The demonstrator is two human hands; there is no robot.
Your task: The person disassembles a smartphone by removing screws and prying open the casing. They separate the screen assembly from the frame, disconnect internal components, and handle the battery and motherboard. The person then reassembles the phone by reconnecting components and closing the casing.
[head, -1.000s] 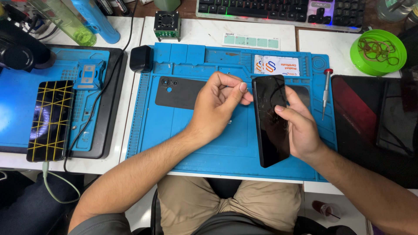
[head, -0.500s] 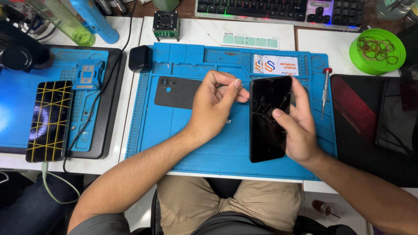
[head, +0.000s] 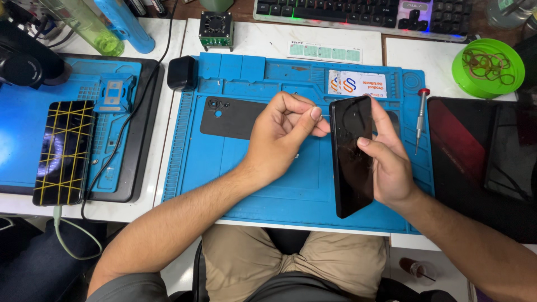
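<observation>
Black phone (head: 351,162), right hand (head: 391,168) holding upright

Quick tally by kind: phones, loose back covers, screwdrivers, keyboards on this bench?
Phones: 2, one held by the right hand, dark phone, and one with yellow grid lines
Back covers: 1, dark back cover
Screwdrivers: 1, red-capped screwdriver
Keyboards: 1, keyboard
Total: 5

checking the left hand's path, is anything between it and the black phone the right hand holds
Nothing visible blocks it. The left hand has its pinched fingertips right at the left edge of the black glass-fronted smartphone, which the right hand holds tilted above the blue silicone repair mat. Whether the fingertips pinch a small tool is too small to tell.
</observation>
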